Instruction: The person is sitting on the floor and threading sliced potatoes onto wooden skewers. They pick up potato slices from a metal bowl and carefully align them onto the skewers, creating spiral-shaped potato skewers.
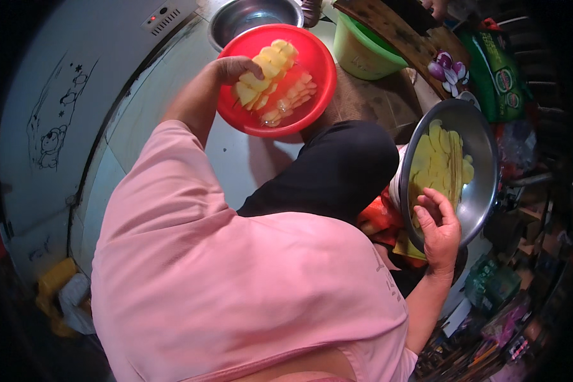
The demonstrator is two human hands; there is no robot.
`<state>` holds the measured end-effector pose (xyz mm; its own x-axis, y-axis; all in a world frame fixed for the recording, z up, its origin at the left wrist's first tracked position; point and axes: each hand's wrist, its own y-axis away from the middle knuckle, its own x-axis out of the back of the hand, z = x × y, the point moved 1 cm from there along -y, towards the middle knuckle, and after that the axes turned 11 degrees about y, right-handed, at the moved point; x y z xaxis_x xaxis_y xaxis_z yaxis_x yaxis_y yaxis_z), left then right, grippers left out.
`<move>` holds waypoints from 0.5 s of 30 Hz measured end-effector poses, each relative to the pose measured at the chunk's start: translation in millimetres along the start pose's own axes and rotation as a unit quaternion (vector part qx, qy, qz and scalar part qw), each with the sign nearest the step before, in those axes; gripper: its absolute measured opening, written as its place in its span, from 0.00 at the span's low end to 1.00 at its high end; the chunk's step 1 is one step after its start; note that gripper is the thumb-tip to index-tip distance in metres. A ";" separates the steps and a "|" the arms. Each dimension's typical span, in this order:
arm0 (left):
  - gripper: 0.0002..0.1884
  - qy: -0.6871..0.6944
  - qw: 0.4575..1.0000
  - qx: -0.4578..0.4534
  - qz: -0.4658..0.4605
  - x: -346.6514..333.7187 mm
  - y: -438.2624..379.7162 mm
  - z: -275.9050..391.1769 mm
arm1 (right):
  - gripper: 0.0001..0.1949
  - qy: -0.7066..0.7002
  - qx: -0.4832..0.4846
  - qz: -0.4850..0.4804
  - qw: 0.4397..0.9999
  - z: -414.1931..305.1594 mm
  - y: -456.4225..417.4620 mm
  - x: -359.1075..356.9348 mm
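My left hand (237, 68) grips a bunch of skewered pale yellow slices (270, 64), which look like potato, above a red plastic basin (327, 95). More skewered slices (298, 95) lie in that basin, apparently in water. My right hand (440, 224) is at the near side of a tilted stainless steel basin (480, 210), its fingers curved apart with nothing visible between them. Loose yellow slices (432, 155) spread over the inside of the steel basin. Beside them lies a bundle of thin wooden skewers (455, 167).
Behind the red basin stands another metal basin (255, 16). A green bucket (363, 52) is under a wooden board (394, 26), where another person's hand (437, 7) is near a dark blade. Cut purple onions (448, 70) lie on the board. A white cabinet (76, 95) stands left.
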<state>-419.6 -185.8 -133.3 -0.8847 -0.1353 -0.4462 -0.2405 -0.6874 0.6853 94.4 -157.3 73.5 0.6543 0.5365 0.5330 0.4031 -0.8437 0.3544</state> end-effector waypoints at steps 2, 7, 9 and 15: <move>0.30 -0.153 0.968 0.025 0.196 23.0 -14.7 -7.4 | 0.18 0.000 0.005 -0.014 1.000 -1.3 -5.8 -4.1; 0.32 -0.309 0.850 -0.096 0.416 36.3 -43.4 -28.7 | 0.17 0.001 -0.009 -0.019 1.000 -2.2 -16.6 -14.3; 0.38 -0.388 0.789 -0.143 0.455 15.7 -49.0 -38.5 | 0.17 -0.008 -0.017 -0.022 1.000 -1.5 -22.8 -18.3; 0.41 -0.617 0.692 -0.136 0.348 -47.9 -44.0 -52.4 | 0.17 0.003 -0.007 -0.050 0.999 -7.3 -40.6 -34.2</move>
<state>-345.6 -186.5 -172.3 -0.4565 0.0949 0.8847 0.3520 -0.8939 0.2775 51.0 -141.3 46.4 0.6072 0.6175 0.4999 0.4568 -0.7862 0.4163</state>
